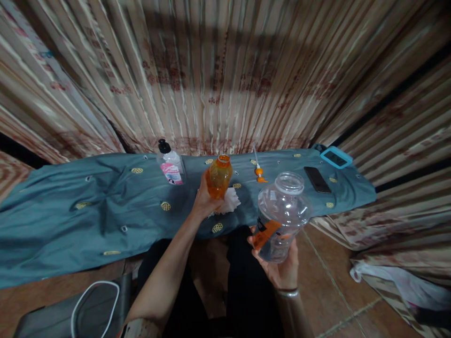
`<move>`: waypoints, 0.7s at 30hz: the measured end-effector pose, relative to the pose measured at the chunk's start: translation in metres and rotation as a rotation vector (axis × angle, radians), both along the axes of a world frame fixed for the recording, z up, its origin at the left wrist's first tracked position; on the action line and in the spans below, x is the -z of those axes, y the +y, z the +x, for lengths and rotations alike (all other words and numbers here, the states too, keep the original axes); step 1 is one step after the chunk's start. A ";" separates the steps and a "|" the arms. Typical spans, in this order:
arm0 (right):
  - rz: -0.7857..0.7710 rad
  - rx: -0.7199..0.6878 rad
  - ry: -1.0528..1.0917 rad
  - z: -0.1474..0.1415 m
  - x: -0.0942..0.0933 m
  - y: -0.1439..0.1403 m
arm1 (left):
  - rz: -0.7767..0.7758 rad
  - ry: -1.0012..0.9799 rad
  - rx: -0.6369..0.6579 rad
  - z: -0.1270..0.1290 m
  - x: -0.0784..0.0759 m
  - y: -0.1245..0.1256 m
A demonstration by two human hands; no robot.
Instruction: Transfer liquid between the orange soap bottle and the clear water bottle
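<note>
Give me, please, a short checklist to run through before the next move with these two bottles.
1. Left hand grips the orange bottle: ok.
2. Orange bottle uncapped: ok.
3. Right hand holds the clear bottle: ok.
4. Clear bottle's mouth open: ok.
5. Pump cap lies apart on the blue cloth: ok.
6. Liquid inside the clear bottle: cannot tell.

A room in a home is shown. A table spread with a teal cloth [88, 206] is set against patterned curtains [225, 75], with tiled floor [334, 291] near right. A phone [317, 179] and soap bottle [171, 166] are laid out
</note>
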State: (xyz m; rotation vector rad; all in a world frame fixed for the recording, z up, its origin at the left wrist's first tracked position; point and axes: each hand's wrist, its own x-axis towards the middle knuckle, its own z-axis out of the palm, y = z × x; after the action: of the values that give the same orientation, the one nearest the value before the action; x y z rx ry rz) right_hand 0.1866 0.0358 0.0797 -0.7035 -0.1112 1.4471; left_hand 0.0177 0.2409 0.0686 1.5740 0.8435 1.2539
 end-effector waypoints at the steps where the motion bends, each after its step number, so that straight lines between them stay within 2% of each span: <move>1: -0.002 0.000 -0.001 0.000 0.002 0.001 | 0.005 -0.013 0.034 -0.001 0.001 -0.002; 3: -0.004 -0.002 -0.006 0.001 0.005 0.002 | 0.018 0.018 -0.009 0.000 0.003 -0.006; 6: -0.007 -0.014 -0.010 0.001 0.010 0.004 | 0.060 0.143 -0.220 0.004 0.005 -0.012; 9: -0.007 -0.033 -0.011 0.000 0.012 0.009 | 0.119 0.194 -0.283 0.008 0.005 -0.013; 12: -0.002 -0.047 -0.019 0.001 0.012 0.017 | 0.139 0.220 -0.263 0.008 0.005 -0.012; 17: -0.005 -0.062 -0.048 0.009 0.009 0.030 | 0.203 0.212 -0.138 0.004 0.004 -0.014; 21: -0.011 -0.056 -0.075 0.016 0.008 0.033 | 0.205 0.241 -0.120 0.003 0.005 -0.013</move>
State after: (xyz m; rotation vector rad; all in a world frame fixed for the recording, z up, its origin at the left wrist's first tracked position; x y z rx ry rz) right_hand 0.2024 0.0686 0.0714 -0.7688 -0.1819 1.4757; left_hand 0.0206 0.2277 0.0640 1.8902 0.9988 1.2844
